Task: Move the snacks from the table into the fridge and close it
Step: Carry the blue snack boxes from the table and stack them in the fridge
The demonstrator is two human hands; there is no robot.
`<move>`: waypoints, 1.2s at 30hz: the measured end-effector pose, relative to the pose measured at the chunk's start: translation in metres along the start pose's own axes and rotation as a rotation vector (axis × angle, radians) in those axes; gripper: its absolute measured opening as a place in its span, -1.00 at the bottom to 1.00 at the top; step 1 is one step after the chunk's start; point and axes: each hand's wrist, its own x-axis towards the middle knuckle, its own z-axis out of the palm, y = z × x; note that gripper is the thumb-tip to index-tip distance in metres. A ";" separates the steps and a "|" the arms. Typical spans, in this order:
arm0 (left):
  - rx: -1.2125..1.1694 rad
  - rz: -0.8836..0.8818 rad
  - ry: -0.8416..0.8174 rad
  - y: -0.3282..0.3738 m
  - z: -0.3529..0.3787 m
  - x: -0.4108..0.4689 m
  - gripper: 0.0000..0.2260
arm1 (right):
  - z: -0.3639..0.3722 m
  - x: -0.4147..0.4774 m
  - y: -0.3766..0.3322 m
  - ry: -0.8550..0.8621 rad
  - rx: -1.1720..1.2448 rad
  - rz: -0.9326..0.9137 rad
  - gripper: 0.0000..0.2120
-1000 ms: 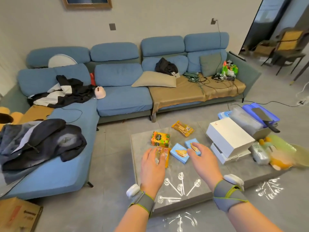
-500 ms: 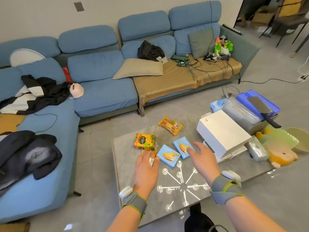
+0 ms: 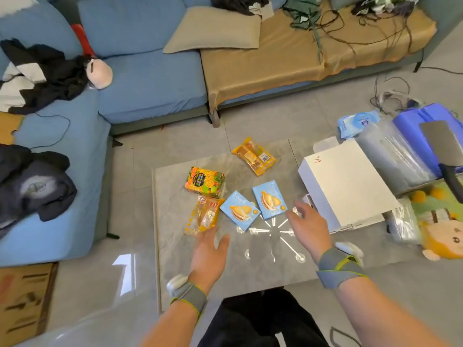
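Note:
Several snacks lie on the grey marble table (image 3: pixel 175 259). A clear orange packet (image 3: pixel 204 216) lies at my left hand's (image 3: pixel 209 256) fingertips; the fingers are spread and flat, gripping nothing. Two light-blue cake boxes (image 3: pixel 239 213) (image 3: pixel 269 202) lie side by side in the middle. My right hand (image 3: pixel 309 227) hovers open just right of the right-hand box. A green-and-orange biscuit pack (image 3: pixel 205 182) and an amber wrapped packet (image 3: pixel 254 156) lie farther back. No fridge is in view.
A white box (image 3: pixel 345 186) stands on the table right of my right hand, with wrapped bundles, a cleaver (image 3: pixel 443 151) and a plush toy (image 3: pixel 441 236) beyond it. A blue sofa (image 3: pixel 140 78) with clothes and cables runs along the back and left. A cardboard box (image 3: pixel 25 299) sits on the floor.
The view has tilted down and moved closer to the table. My left hand has slid back off the orange packet toward me. My right hand has drawn right, away from the blue boxes.

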 end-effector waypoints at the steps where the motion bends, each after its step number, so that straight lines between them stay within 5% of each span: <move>1: -0.015 -0.028 -0.017 -0.006 0.008 0.007 -0.54 | 0.006 0.009 0.008 -0.014 -0.016 0.011 -0.57; 7: -0.164 -0.258 -0.131 -0.054 0.062 0.075 -0.56 | 0.047 0.077 0.056 -0.068 -0.069 0.133 -0.55; 12: -0.276 -0.400 -0.206 -0.090 0.088 0.133 -0.38 | 0.072 0.136 0.086 -0.092 -0.172 0.144 -0.54; 16: -0.395 -0.524 -0.255 -0.102 0.109 0.179 -0.71 | 0.098 0.188 0.116 -0.095 -0.259 0.145 -0.64; 18: -0.452 -0.548 -0.230 -0.101 0.116 0.204 -0.64 | 0.108 0.206 0.123 -0.116 -0.279 0.145 -0.71; 22: -0.553 -0.589 -0.248 -0.109 0.138 0.244 -0.47 | 0.136 0.249 0.140 -0.128 -0.311 0.131 -0.48; 25: -0.605 -0.604 -0.294 -0.114 0.155 0.272 -0.62 | 0.155 0.279 0.150 -0.128 -0.322 0.124 -0.45; 27: -0.648 -0.614 -0.309 -0.115 0.164 0.282 -0.72 | 0.163 0.291 0.152 -0.116 -0.288 0.173 -0.47; 32: -0.700 -0.663 -0.295 -0.110 0.179 0.293 -0.34 | 0.173 0.306 0.156 -0.055 -0.037 0.363 -0.58; 36: -0.756 -0.709 -0.243 -0.121 0.183 0.292 -0.35 | 0.174 0.300 0.158 -0.131 0.146 0.489 -0.56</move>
